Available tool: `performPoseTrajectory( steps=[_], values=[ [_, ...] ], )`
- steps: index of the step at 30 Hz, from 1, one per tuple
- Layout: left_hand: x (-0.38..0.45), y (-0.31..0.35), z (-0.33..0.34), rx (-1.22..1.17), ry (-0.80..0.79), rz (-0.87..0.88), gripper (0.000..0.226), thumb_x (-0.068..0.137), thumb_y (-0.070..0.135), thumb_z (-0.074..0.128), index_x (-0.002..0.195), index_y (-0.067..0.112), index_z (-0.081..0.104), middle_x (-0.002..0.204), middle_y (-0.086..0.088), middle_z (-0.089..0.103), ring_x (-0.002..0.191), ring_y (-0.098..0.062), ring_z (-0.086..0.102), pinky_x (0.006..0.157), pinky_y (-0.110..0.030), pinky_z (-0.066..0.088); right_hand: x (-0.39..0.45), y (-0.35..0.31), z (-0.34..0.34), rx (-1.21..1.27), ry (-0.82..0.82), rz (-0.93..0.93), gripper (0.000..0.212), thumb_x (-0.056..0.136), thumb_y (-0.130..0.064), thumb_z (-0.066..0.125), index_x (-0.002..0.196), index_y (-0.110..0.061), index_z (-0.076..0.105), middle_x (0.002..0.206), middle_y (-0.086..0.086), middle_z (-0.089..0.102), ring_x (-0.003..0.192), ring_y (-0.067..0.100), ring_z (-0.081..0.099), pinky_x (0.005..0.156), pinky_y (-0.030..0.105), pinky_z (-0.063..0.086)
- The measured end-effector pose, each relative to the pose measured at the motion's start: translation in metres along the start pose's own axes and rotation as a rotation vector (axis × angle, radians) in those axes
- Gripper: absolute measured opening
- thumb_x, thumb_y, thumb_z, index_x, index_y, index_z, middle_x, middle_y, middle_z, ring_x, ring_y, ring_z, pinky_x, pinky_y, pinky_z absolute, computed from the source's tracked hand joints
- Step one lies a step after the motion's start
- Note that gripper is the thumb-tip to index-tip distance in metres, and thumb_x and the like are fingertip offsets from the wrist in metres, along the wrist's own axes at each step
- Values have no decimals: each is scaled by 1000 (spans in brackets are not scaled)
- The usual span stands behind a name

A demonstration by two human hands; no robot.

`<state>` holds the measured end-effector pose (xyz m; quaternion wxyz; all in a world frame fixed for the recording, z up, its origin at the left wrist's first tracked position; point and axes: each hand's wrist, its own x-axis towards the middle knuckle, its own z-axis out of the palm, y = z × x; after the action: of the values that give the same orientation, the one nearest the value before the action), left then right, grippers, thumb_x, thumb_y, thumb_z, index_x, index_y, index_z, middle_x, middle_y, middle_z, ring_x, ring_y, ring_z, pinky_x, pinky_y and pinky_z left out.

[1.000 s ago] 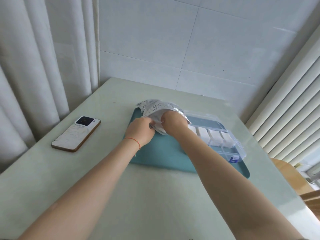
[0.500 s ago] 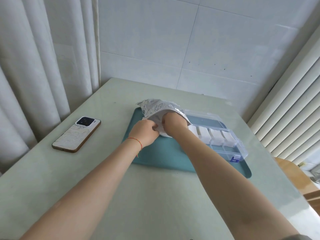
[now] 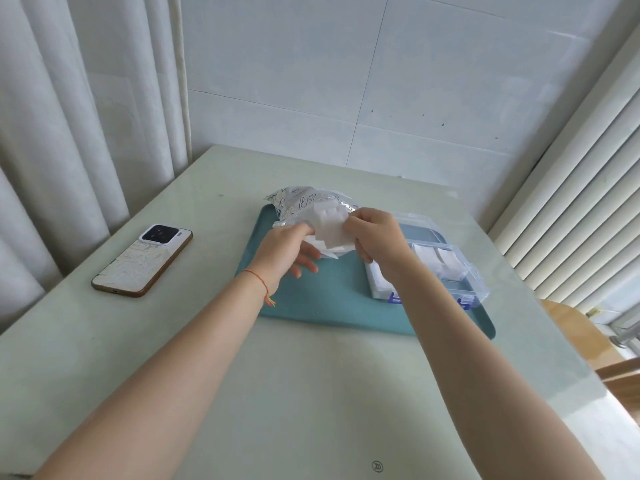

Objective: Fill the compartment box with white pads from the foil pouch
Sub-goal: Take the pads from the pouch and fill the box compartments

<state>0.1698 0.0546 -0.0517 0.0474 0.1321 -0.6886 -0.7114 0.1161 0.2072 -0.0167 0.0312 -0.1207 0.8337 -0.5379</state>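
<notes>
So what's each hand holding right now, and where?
Right hand pinches white pads at their right edge; left hand holds the crinkled foil pouch at its mouth.

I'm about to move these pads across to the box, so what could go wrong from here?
1. The right hand pinches a fanned stack of white pads by one edge; loose ones could slip onto the teal tray.
2. The left hand holds the foil pouch only lightly; it may shift.
3. The compartment box already holds pads, and the right forearm hides some compartments, so placement may miss.
</notes>
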Motion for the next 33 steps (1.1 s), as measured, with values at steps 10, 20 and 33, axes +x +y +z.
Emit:
performPoseTrajectory(
  steps=[10, 20, 33],
  values=[
    [-4, -12, -4, -160, 45, 5, 17, 97, 19, 59, 82, 14, 65, 64, 3, 58, 57, -14, 64, 38, -18, 33, -7, 19, -1, 109, -75, 91, 11, 90, -6, 57, 82, -6, 64, 66, 5, 62, 40, 14, 31, 41, 19, 26],
    [-9, -13, 0, -345, -133, 18, 26, 96, -1, 46, 107, 0, 70, 98, -17, 73, 86, -24, 72, 71, -26, 58, -17, 15, 18, 274, -77, 74, 11, 93, -14, 62, 83, -9, 63, 64, 0, 59, 39, 12, 33, 41, 19, 25],
    [-11, -10, 0, -829, -94, -118, 24, 99, 12, 46, 103, 0, 67, 95, -15, 74, 83, -24, 72, 76, -31, 61, -25, 13, 39, 106, 153, 17, 15, 85, -16, 63, 73, -16, 55, 63, -8, 51, 51, 8, 42, 41, 14, 32]
  ],
)
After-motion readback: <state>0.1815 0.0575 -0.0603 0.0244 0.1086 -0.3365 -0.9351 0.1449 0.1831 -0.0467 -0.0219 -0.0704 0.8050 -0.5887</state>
